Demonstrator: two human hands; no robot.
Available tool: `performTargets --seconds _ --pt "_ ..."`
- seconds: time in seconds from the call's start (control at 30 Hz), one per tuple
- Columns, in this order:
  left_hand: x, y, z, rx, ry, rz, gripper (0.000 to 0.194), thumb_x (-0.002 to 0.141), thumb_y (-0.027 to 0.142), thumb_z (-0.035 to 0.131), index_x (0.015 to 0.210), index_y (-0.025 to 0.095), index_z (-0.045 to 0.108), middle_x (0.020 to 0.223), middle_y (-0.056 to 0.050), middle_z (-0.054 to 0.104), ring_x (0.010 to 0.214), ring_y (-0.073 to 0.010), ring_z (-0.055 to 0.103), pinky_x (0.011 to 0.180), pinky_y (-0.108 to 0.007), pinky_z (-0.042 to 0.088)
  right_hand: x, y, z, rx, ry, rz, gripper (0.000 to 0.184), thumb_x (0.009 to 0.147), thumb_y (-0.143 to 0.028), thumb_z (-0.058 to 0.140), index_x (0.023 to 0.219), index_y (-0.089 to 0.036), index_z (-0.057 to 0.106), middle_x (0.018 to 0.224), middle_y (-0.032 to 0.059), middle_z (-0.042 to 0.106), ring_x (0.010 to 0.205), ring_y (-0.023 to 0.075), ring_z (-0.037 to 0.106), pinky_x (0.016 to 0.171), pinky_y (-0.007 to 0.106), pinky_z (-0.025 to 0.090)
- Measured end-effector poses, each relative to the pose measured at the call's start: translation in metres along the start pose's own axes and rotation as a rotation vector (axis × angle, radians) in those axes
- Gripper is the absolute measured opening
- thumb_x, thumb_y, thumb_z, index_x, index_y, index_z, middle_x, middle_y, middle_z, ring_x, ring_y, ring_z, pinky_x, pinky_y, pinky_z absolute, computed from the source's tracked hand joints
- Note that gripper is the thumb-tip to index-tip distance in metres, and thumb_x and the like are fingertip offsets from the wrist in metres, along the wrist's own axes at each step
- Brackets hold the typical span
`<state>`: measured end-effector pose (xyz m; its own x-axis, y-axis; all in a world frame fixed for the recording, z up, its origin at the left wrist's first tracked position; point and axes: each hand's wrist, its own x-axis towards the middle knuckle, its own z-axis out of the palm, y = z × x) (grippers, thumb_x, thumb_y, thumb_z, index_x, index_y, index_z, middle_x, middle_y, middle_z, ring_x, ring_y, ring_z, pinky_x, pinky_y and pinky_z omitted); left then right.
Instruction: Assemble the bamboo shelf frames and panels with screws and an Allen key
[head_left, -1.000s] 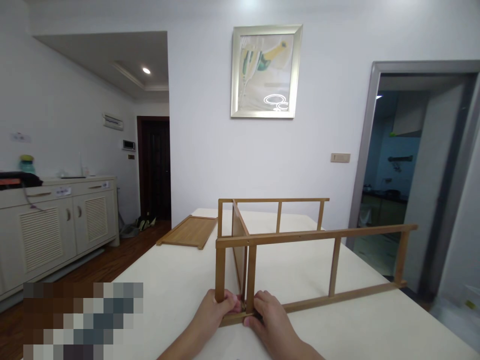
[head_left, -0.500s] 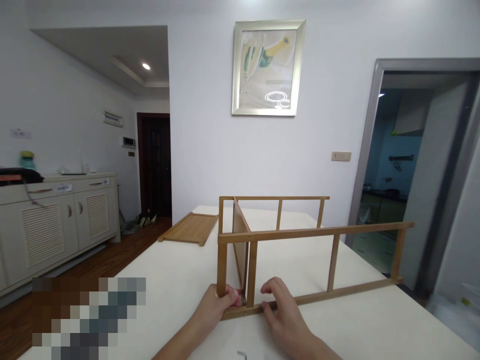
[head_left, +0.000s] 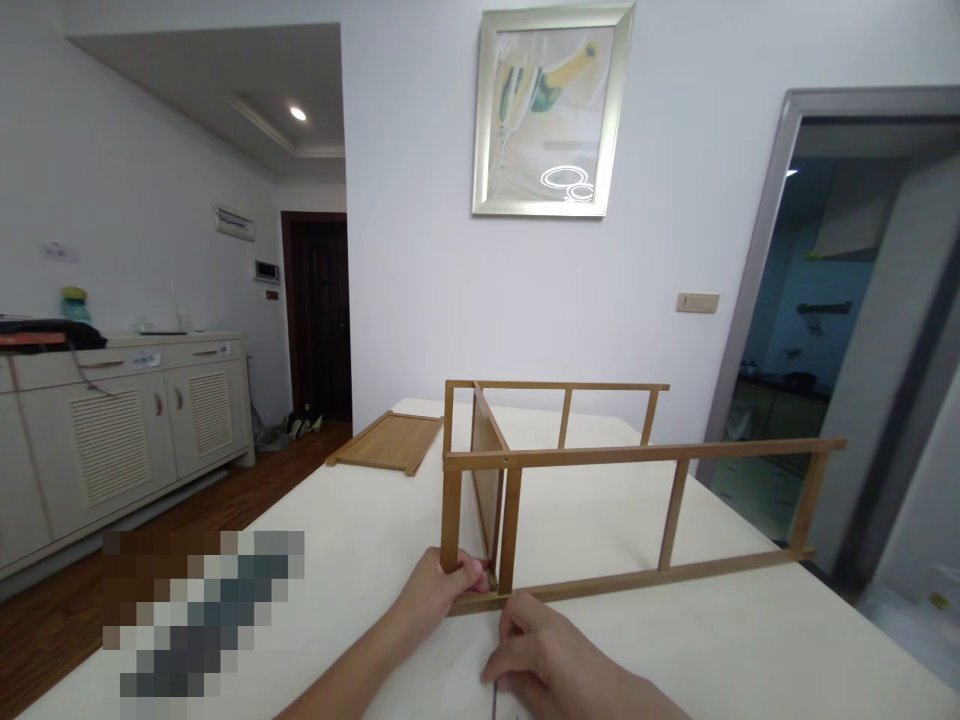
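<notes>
Head view: white desk (head_left: 322,610), picture (head_left: 551,110) beyond; left fingers (head_left: 471,573) grip the wooden frame (head_left: 512,525), right fingers (head_left: 510,657) seemingly pinch a rod (head_left: 494,698).

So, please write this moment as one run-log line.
left hand: holds wooden frame low | right hand: at frame's near side, grip unclear | separate panel: flat on table

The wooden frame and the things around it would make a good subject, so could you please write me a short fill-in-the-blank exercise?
The person's ____ hand holds the leftmost near post of the wooden frame.
A separate wooden panel lies flat on the white ____.
The framed picture hangs on the ____.
Missing words: left; table; wall.
</notes>
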<state>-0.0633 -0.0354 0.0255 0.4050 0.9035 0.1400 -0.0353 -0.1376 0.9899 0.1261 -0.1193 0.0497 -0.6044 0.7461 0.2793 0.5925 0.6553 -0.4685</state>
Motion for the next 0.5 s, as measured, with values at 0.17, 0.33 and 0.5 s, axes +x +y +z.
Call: performTargets --seconds 0.17,0.33,0.5 --pt "0.000 0.000 0.000 0.015 0.012 -0.003 0.040 0.070 0.054 0.067 0.065 0.014 0.071 0.073 -0.010 0.072 0.098 -0.0290 0.064 0.088 -0.037 0.047 0.003 0.008 0.011 -0.109 0.030 -0.104 0.023 0.080 -0.015 0.062 0.089 -0.031 0.074 0.088 0.0016 0.061 0.082 0.0165 0.059 0.069 0.025 0.045" --pt "-0.002 0.004 0.001 0.041 0.002 -0.006 0.042 0.069 0.056 0.066 0.065 0.015 0.071 0.073 -0.010 0.072 0.099 -0.0297 0.063 0.090 -0.038 0.047 0.007 0.001 0.016 -0.164 0.025 -0.187 0.015 0.082 -0.018 0.061 0.082 -0.029 0.072 0.088 -0.0002 0.061 0.080 0.0164 0.058 0.068 0.025 0.044" --pt "-0.002 0.002 -0.001 0.050 -0.007 0.019 0.042 0.072 0.056 0.065 0.065 0.015 0.069 0.074 -0.010 0.072 0.099 -0.0292 0.063 0.088 -0.037 0.046 0.007 -0.001 0.015 -0.170 0.013 -0.139 0.017 0.084 -0.015 0.050 0.091 -0.024 0.062 0.097 0.0034 0.059 0.083 0.0173 0.055 0.072 0.027 0.044"
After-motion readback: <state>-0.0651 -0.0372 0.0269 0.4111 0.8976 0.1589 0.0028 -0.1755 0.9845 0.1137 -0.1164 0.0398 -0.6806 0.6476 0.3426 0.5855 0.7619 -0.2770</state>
